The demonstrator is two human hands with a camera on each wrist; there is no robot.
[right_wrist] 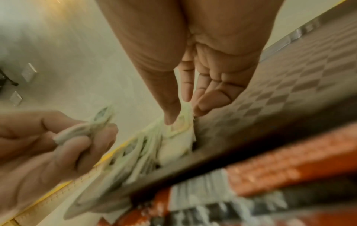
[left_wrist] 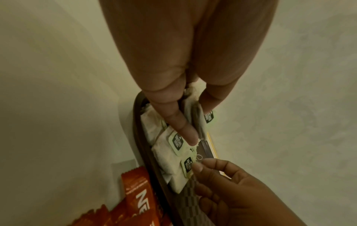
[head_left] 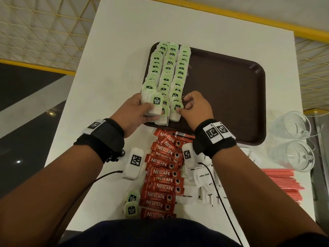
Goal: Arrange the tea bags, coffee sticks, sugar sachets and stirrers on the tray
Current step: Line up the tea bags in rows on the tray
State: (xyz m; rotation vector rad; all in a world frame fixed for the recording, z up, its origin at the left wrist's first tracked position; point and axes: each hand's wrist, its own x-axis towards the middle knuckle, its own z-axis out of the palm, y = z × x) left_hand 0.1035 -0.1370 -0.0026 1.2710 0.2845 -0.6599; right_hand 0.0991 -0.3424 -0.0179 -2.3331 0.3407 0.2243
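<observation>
A dark brown tray (head_left: pixel 231 104) carries three rows of green-tagged tea bags (head_left: pixel 169 68) along its left side. My left hand (head_left: pixel 135 111) grips a small stack of tea bags (head_left: pixel 153 106) at the near end of the left row. My right hand (head_left: pixel 194 107) pinches the nearest tea bag (head_left: pixel 176 111) of the right row, thumb and forefinger on its tag (left_wrist: pixel 188 166). Red coffee sticks (head_left: pixel 163 175), white sugar sachets (head_left: pixel 204 184) and red stirrers (head_left: pixel 281 182) lie on the table in front of the tray.
Two loose tea bags (head_left: pixel 131 204) lie left of the coffee sticks near the table's front edge. Two clear glasses (head_left: pixel 293 125) stand at the right, beside the tray. The tray's right half (head_left: pixel 222 77) is bare. A yellow rail (head_left: pixel 231 16) runs behind the table.
</observation>
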